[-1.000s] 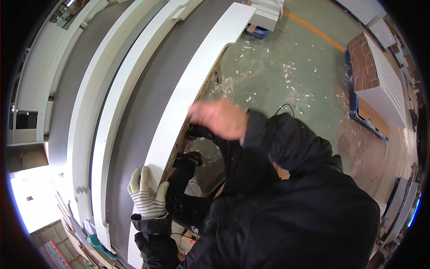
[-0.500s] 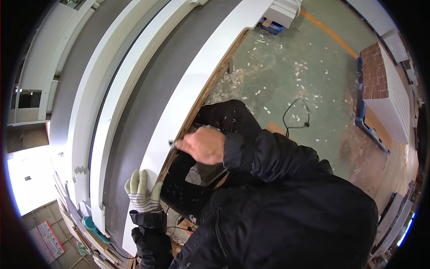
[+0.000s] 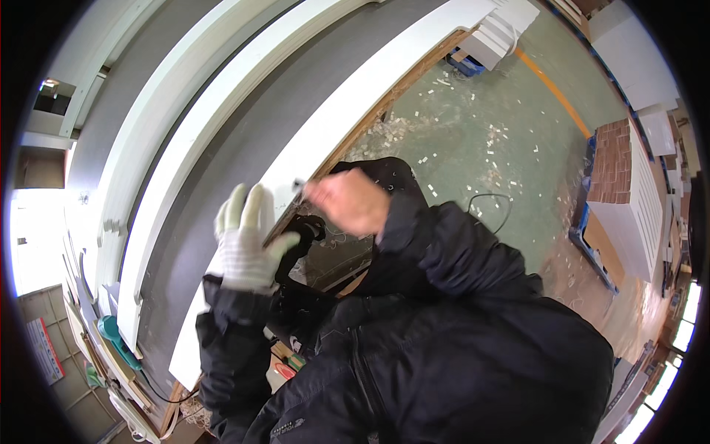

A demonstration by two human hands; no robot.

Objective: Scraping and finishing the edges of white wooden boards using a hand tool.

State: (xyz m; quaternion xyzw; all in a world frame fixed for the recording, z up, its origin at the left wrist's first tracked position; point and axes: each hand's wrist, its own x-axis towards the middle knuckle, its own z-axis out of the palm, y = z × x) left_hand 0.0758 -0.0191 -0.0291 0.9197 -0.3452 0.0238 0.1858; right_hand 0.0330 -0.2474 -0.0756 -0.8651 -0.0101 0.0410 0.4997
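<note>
A long white board with a rough brown edge lies in front of me on a dark grey surface. My left hand, in a pale glove with grey stripes, is over the board's near part, fingers stretched and thumb apart by the edge. My right hand is bare and blurred by motion. Its fingers are closed at the board's brown edge, just ahead of the left hand. A small dark tip shows beyond those fingers over the white face; what it belongs to is hidden in the hand.
More long white boards lie side by side on the grey surface. A teal power tool with a cord rests at the lower left. White scraps litter the green floor. A stack of white panels stands on a blue pallet at right.
My left hand has moved forward along the board, and its fingers are stretched straighter. My right hand remains closed at the board's edge, and the whole view has turned slightly.
</note>
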